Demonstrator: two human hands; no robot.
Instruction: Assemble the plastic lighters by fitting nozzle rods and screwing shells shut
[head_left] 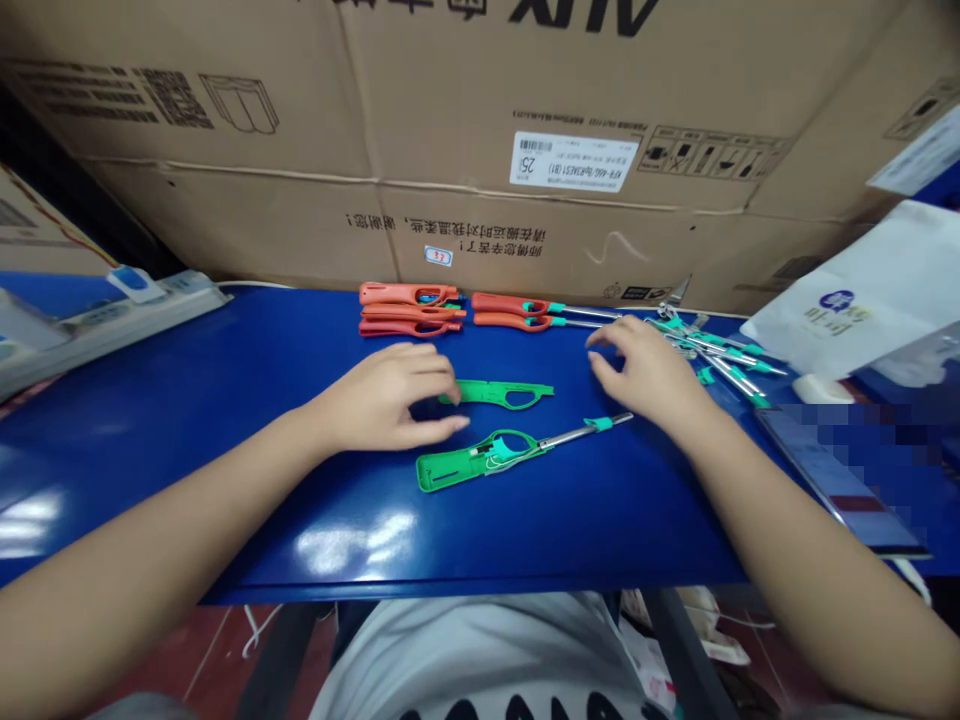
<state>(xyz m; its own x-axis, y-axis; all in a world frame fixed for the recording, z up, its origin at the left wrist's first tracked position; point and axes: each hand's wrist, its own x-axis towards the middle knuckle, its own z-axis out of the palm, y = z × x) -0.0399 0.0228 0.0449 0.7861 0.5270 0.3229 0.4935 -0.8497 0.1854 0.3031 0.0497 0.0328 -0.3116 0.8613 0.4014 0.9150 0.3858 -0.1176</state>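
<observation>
My left hand [401,398] hovers at the left end of a green lighter shell half [495,391], thumb and fingers apart; whether a fingertip touches it I cannot tell. Below that lies a second green lighter half [454,468] with its inside facing up. Teal parts and thin wires sit in it, and a metal tube [574,432] runs out to the right. My right hand [645,365] is apart from these, fingers spread and slightly curled. It is just left of a pile of metal tubes with teal parts [720,350].
Orange-red lighter shells [411,312] are stacked at the back. Beside them lie two orange-red lighters with tubes [514,312]. A large cardboard box [450,150] stands behind. At the right are a white bag [862,290] and a tablet-like device [832,480]; a power strip [172,305] is left.
</observation>
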